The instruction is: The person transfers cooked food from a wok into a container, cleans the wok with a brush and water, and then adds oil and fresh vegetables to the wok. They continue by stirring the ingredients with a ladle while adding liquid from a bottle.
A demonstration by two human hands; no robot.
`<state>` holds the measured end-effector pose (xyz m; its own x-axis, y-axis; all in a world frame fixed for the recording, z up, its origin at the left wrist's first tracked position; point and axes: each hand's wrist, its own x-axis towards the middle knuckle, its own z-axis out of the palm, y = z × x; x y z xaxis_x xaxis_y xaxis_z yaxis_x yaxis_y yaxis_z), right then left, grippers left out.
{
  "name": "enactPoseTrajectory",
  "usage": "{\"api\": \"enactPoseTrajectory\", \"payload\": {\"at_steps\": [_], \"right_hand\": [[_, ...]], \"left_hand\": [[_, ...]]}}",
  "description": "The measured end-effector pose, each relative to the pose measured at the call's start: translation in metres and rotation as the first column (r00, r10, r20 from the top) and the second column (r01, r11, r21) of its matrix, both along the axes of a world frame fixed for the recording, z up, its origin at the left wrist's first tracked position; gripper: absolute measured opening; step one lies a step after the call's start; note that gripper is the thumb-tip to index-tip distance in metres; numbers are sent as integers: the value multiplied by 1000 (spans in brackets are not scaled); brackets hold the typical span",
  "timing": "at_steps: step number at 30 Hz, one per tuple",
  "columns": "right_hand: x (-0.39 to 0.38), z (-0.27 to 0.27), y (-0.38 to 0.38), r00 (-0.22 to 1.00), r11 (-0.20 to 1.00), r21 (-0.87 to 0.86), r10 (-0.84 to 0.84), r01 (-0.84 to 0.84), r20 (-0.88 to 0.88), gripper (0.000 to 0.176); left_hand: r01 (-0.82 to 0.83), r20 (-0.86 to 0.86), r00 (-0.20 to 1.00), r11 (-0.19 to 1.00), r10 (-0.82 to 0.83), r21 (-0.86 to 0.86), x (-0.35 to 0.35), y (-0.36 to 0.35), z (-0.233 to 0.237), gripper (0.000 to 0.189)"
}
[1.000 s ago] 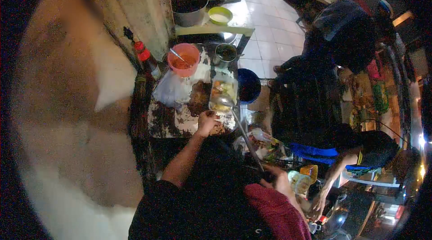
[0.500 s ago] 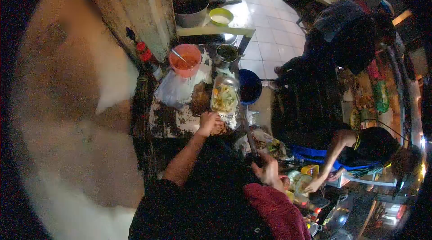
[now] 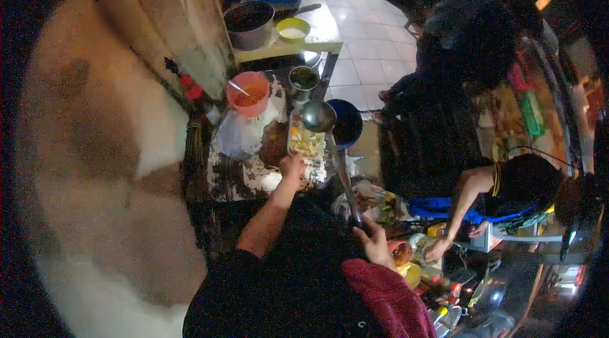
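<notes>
My right hand (image 3: 375,243) is wrapped round the handle of a long metal ladle (image 3: 346,179). Its round, shiny bowl hangs over the far end of a clear container (image 3: 290,143). Pale, yellowish cut food (image 3: 307,144) fills the part of the container that shows; the ladle bowl hides the rest. At the container's near left corner, my left hand (image 3: 292,167) has its fingers closed on the edge. A small metal pot with dark contents (image 3: 304,78) stands just beyond the container.
A pink tub with a spoon (image 3: 248,94), a plastic bag (image 3: 235,135) and a red-capped bottle (image 3: 191,89) are at left. Right of the container is a dark blue bucket (image 3: 347,123). A green bowl (image 3: 293,30) stands farther back. Another person's arm (image 3: 466,201) reaches in at right.
The ladle's bowl now shows plainly above the container's far end, where it was hard to make out before. The view has shifted slightly. My left hand stays at the container.
</notes>
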<state>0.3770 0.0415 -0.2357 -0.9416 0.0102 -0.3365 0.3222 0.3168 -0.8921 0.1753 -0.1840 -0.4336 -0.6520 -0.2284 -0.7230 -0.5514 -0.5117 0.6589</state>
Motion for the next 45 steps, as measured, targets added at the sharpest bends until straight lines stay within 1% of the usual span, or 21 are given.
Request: {"api": "enactPoseTrajectory", "payload": {"at_steps": [2,5,8,10,11,13,16,17,21,25,26,28,30,31,35,36,38,39,41,44,45], "right_hand": [[14,-27,7,995,995,35,-94,93,40,43],[27,-32,19,988,989,-82,-111,120,106,46],[30,-1,19,989,977,-188,-73,96,129,46],[38,8,19,944,926,-213,-274,311,185,43],[39,14,24,943,925,-213,-277,313,183,43],[36,28,38,938,758,-582,-113,295,328,35],[36,45,46,953,710,-642,-156,290,258,28],[34,53,46,958,696,-660,-171,284,231,27],[36,44,65,952,761,-572,-234,307,200,32],[25,38,77,912,732,-545,-348,409,218,23],[23,30,82,910,730,-544,-357,413,212,23],[13,19,88,899,706,-560,-376,434,224,18],[-7,26,86,836,671,-499,-453,548,310,16],[-15,25,86,823,662,-489,-464,568,328,16],[-45,21,92,807,647,-482,-473,591,354,22],[-54,22,92,821,675,-468,-452,570,348,26],[-77,38,84,780,654,-427,-507,625,366,26],[-87,51,79,707,622,-344,-565,703,425,24],[-103,56,69,623,564,-280,-626,777,468,20],[-107,30,67,611,586,-218,-641,781,464,20],[-113,26,63,606,593,-197,-642,781,469,20]], "left_hand": [[-18,-64,998,998,21,54,1,-3,-11,27],[20,-273,961,981,33,191,17,-10,3,26],[-108,-213,968,985,134,131,11,0,12,26],[-124,-253,951,970,176,208,7,5,-10,23],[-84,-228,965,974,133,211,4,7,-9,20],[-50,-193,977,972,96,228,1,18,-8,13],[-12,-215,976,990,42,141,-5,45,28,12],[-4,-265,962,980,58,200,-8,55,31,12],[12,-284,958,984,39,177,-31,89,117,14],[-27,-293,953,982,82,188,-103,117,117,13],[-51,-275,952,959,131,278,-137,123,94,12],[-93,-411,891,963,194,252,-167,133,115,12],[-101,-332,924,958,190,268,-228,136,108,13],[-25,-374,923,983,93,184,-249,133,106,15],[-82,-367,911,953,190,290,-364,126,33,20],[-84,-360,913,951,193,297,-374,127,47,20],[-335,-252,897,931,362,143,-385,127,94,24],[-240,-308,915,965,261,106,-395,125,77,31],[-278,-278,933,949,229,-150,-429,117,40,39],[-331,-259,908,943,330,42,-505,84,-55,43],[-325,-252,911,945,326,44,-513,75,-57,43]]}}
